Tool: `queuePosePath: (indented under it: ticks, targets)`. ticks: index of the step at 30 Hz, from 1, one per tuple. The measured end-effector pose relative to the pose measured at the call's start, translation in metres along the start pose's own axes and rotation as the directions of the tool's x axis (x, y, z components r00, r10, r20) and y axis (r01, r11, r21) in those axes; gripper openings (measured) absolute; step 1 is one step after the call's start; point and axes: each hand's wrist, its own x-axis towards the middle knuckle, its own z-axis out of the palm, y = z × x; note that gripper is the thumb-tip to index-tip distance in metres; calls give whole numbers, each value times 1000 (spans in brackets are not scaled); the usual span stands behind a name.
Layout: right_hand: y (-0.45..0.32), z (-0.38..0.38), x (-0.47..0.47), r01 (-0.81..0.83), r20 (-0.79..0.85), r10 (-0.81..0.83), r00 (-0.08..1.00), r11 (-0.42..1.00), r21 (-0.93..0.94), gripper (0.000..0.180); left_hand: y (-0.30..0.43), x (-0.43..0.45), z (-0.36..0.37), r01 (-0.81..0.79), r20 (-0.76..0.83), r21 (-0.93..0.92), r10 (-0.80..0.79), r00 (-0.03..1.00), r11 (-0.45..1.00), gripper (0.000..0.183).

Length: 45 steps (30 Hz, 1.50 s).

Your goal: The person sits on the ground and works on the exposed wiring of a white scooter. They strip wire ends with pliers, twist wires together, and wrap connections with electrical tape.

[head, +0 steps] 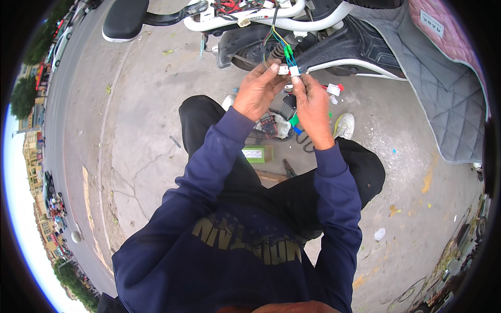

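Note:
Before my chest my left hand [258, 90] pinches a small white tag or connector [282, 70] between thumb and fingers. Right beside it, my right hand [313, 103] holds another white tag or connector [294, 71], its thumb on the lower edge. Blue wires with green connectors [288, 51] rise from there to a black-sheathed cable [275, 17] on the scooter's white frame [321, 24]. Thinner dark and coloured wires hang behind my left fingertips. Which wires enter which white piece is partly hidden by my fingers. A white label [333, 89] on red shows just right of my right hand.
Beneath my hands lie a black finned module [289, 106] and tangled wiring. A green box [254, 154], pliers [289, 168] and a wooden strip [270, 176] lie between my legs. The scooter's rear wheel and shock absorber are ahead; a quilted grey cover [442, 101] hangs at right.

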Motion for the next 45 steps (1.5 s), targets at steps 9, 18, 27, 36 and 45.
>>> queuePosePath:
  ticks: [9, 18, 27, 36, 45]
  targets:
    - [3, -12, 6, -52, 279, 35, 960, 997, 51, 33, 7, -5, 0, 2, 88, 77, -9, 996, 997, 27]
    - [-7, -8, 2, -29, 293, 29, 956, 1000, -3, 26, 8, -7, 8, -56, 48, 210, 47, 998, 976, 32]
    - [-4, -5, 2, -22, 317, 44, 947, 997, -72, 23, 13, -3, 11, -10, 43, 357, -6, 999, 934, 34]
    - [-26, -2, -3, -62, 35, 58, 998, 990, 128, 20, 5, -5, 12, 68, -116, 224, -42, 992, 972, 36]
    - [-8, 15, -9, 267, -148, -288, 946, 953, -143, 23, 13, -16, 35, -64, -32, 341, 80, 996, 938, 37]
